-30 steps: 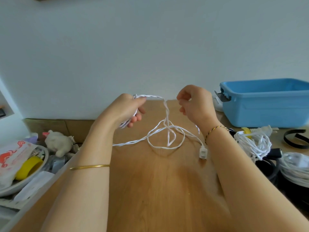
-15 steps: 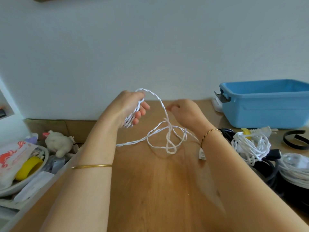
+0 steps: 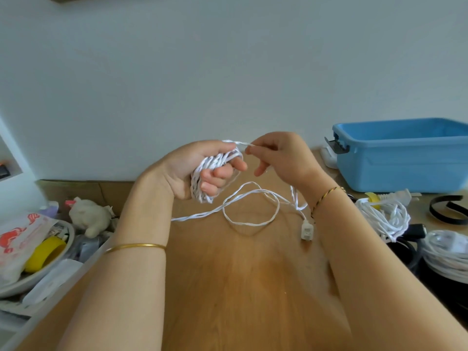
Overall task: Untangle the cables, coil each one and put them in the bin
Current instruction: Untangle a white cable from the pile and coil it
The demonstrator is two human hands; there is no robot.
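A thin white twisted cable lies in a loose loop on the wooden table, ending in a small white plug. My left hand holds several turns of this cable wound round its curled fingers. My right hand pinches the cable strand just right of the left hand, above the table. The blue bin stands at the back right; I see nothing inside it from here.
A heap of other white and black cables lies at the right, below the bin. A black band lies at the far right. Left of the table sit a bowl with yellow tape, a bag and a white plush toy.
My right hand rose from the table to the left hand, bringing the strand with it. More turns now sit round the left fingers, and the loop on the table has got smaller.
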